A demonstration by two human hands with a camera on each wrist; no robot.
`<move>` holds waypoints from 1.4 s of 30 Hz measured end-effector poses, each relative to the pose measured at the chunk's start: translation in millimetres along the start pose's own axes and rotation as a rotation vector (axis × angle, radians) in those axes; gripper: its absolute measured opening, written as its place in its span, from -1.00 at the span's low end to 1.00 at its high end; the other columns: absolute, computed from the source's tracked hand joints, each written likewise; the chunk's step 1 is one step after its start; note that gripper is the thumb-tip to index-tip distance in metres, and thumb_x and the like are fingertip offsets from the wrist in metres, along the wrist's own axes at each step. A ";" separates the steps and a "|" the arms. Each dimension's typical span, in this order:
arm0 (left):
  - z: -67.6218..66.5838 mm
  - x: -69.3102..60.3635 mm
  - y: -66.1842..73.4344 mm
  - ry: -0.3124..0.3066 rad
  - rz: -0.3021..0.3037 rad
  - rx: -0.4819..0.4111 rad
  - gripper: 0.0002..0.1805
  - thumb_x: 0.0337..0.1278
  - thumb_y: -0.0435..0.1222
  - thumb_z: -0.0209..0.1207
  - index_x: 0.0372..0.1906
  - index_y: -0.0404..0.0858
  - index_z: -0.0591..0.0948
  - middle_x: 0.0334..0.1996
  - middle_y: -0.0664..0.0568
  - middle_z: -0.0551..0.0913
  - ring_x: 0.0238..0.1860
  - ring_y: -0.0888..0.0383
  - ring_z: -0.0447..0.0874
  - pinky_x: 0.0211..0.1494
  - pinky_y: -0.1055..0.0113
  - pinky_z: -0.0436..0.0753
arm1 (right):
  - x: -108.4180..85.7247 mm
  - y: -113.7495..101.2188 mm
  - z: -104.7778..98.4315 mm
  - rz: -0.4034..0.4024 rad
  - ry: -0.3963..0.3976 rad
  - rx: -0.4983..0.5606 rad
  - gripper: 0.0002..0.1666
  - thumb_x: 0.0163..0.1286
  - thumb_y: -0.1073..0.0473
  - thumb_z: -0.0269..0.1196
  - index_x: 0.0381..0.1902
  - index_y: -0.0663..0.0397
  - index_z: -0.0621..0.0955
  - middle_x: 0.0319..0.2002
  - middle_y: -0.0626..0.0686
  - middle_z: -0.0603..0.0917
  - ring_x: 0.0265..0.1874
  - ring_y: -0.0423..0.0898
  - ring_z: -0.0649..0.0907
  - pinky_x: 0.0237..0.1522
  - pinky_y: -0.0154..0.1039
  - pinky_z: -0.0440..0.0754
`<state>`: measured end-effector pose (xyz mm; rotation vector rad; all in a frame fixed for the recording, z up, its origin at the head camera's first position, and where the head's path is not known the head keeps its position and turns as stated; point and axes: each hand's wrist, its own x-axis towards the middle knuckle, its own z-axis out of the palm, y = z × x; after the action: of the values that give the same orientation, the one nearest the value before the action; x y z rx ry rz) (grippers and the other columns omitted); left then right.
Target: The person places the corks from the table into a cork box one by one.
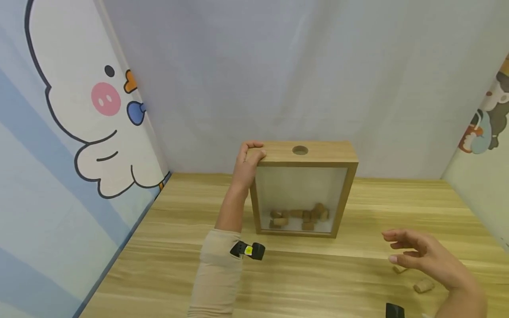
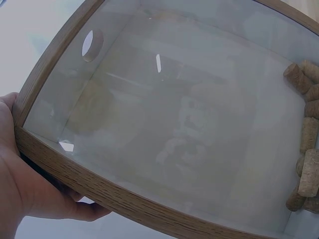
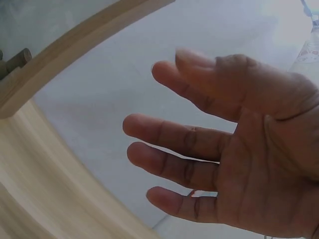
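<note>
A shallow wooden shadow box with a clear front stands upright on the table, a round hole in its top. Several wine corks lie at the bottom inside. My left hand grips the box's upper left corner; in the left wrist view its fingers wrap behind the frame. To the right of the box, my right hand hovers above the table with loosely bent fingers. The right wrist view shows its palm holding nothing. Two loose corks, one a wine cork, lie beneath it, one partly hidden.
The wood-grain table runs back to a pale curtain. On the left stands a wall panel printed with a cartoon character; another printed panel stands on the right. A black wrist camera sits on the left sleeve.
</note>
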<state>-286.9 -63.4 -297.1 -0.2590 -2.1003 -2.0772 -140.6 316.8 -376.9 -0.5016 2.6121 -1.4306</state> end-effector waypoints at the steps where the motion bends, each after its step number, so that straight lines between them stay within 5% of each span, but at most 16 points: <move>1: -0.1 -0.4 0.3 0.001 0.001 -0.002 -0.71 0.10 -0.21 0.05 -0.05 -0.12 0.43 -0.01 -0.10 0.38 -0.16 0.00 0.40 -0.07 0.14 0.36 | -2.3 4.3 -1.1 0.009 -0.007 0.002 -0.51 0.30 0.26 0.20 0.17 0.25 0.41 0.07 -0.27 0.45 -0.08 -0.38 0.47 -0.26 -0.25 0.55; 7: -0.2 -0.7 0.5 0.000 -0.012 -0.005 -0.71 0.10 -0.20 0.06 -0.05 -0.12 0.42 -0.01 -0.10 0.38 -0.16 -0.01 0.40 -0.07 0.13 0.37 | -16.7 29.9 -9.3 0.127 -0.068 0.027 -0.51 0.35 0.24 0.15 0.18 0.32 0.37 0.03 -0.26 0.45 -0.11 -0.34 0.50 -0.26 -0.16 0.54; 15: 1.0 -0.5 0.9 -0.010 -0.004 -0.006 -0.71 0.10 -0.20 0.06 -0.04 -0.13 0.42 0.01 -0.10 0.37 -0.16 -0.01 0.39 -0.05 0.10 0.36 | -34.3 54.7 -15.6 0.378 -0.085 0.109 -0.37 0.36 0.11 0.14 0.25 0.36 0.27 0.20 0.28 0.35 0.04 0.09 0.43 -0.18 0.06 0.47; 29: 0.4 0.1 0.2 -0.014 0.004 0.004 -0.72 0.11 -0.22 0.06 -0.05 -0.12 0.43 0.05 -0.08 0.36 -0.10 0.00 0.35 -0.03 0.13 0.32 | -51.8 92.5 -18.3 0.455 -0.102 0.024 -0.26 0.41 0.04 0.06 0.29 0.47 0.09 0.22 0.61 0.08 0.09 0.53 0.23 -0.18 0.12 0.48; 35: 0.6 -0.3 1.4 -0.027 -0.006 -0.006 -0.72 0.12 -0.21 0.05 -0.04 -0.11 0.42 0.05 -0.09 0.34 -0.12 -0.02 0.36 -0.05 0.11 0.33 | -56.0 99.0 -18.2 0.525 -0.099 0.003 -0.18 0.37 0.01 0.13 0.26 0.54 0.09 0.11 0.57 0.27 0.02 0.41 0.37 -0.16 0.04 0.47; 42: 0.1 -1.6 0.8 -0.017 -0.008 -0.001 -0.71 0.11 -0.20 0.05 -0.04 -0.12 0.42 0.03 -0.09 0.36 -0.10 0.00 0.35 -0.03 0.13 0.32 | -55.6 100.6 -13.7 0.598 -0.068 -0.037 -0.25 0.26 0.00 0.24 0.12 0.55 0.32 -0.11 0.20 0.51 -0.17 0.03 0.52 -0.21 -0.04 0.48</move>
<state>-285.2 -63.3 -296.7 -0.2700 -2.1128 -2.0883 -115.1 396.9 -456.5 0.2186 2.4291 -1.1387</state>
